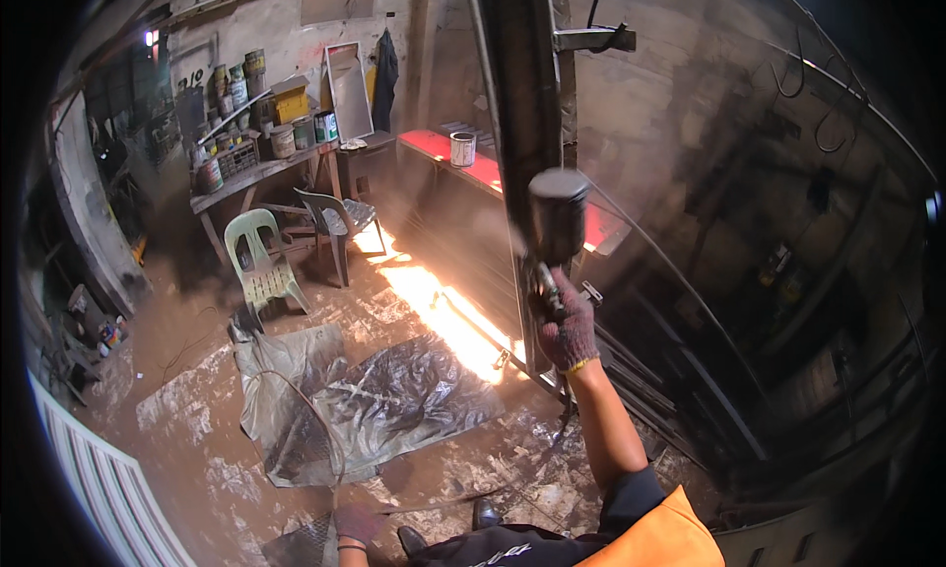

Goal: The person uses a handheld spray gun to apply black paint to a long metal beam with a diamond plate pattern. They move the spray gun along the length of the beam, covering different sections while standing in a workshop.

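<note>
My right hand (569, 331), in a knitted glove with a yellow cuff, is raised and wrapped round the handle of a spray gun (548, 289). A dark cup (559, 212) sits on top of the gun. Just beyond it stands a tall dark metal panel (519, 94), and a pale mist hangs at its left edge. Low at the bottom edge, my gloved left hand (357, 521) is closed round a thin hose (330, 434). The hose curves over the floor and runs right, toward the gun. My left fingers show only in part.
Crumpled plastic sheets (394, 400) lie on the stained floor beside a bright sunlit strip (443, 316). Two plastic chairs, one a green chair (262, 262), stand before a workbench (222, 195) with several cans. A white can (462, 149) rests on a red board (429, 145). Metal bars (680, 370) lean at right.
</note>
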Action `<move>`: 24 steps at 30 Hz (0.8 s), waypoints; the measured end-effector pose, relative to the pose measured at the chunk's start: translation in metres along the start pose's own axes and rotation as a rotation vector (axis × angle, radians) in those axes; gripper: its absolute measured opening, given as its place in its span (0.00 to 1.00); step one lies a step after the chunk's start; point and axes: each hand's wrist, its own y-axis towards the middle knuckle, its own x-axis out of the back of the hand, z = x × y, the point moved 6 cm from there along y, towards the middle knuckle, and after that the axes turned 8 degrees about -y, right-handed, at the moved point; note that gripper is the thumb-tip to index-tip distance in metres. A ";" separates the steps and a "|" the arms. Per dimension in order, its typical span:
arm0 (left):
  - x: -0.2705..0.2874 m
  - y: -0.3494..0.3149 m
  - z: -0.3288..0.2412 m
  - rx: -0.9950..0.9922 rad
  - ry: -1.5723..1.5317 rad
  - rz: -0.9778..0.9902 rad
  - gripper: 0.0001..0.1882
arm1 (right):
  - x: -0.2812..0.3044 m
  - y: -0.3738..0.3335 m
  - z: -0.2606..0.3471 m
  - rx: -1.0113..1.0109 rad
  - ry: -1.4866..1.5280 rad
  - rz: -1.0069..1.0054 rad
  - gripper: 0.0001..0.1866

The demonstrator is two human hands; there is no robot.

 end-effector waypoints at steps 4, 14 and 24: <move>0.028 0.005 -0.017 0.049 -0.082 -0.045 0.38 | 0.033 0.016 0.047 0.316 0.175 -0.341 0.26; 0.019 0.003 -0.017 -0.005 0.042 0.083 0.38 | 0.043 -0.025 -0.001 -0.104 0.104 0.020 0.20; 0.017 -0.022 -0.095 -0.017 -0.066 -0.081 0.30 | 0.072 -0.022 -0.103 -0.097 0.205 0.053 0.21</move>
